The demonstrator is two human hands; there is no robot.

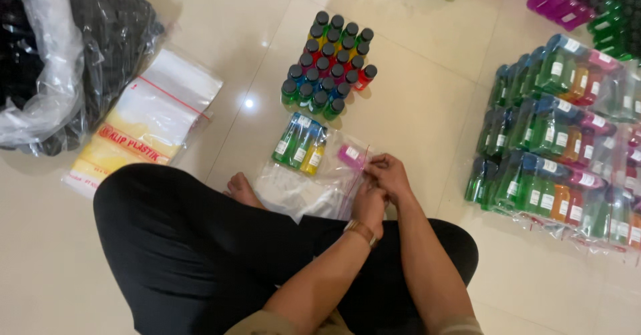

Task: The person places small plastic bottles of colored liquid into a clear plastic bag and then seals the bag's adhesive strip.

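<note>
Clear zip bag (334,168) of small bottles lies on the floor before crossed legs; right hand (390,175) and left hand (369,205) both pinch its red seal edge. Seems the sealing step: next, press along the strip. Loose bottles (328,61) stand beyond, packed bags (561,135) right

bottle packs (567,148): cut by right edge | black bag (60,48): cut left

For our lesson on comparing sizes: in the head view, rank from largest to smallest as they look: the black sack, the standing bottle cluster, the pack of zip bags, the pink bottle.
1. Black sack
2. Pack of zip bags
3. Standing bottle cluster, close to the pack, so that order is unsure
4. Pink bottle
</note>
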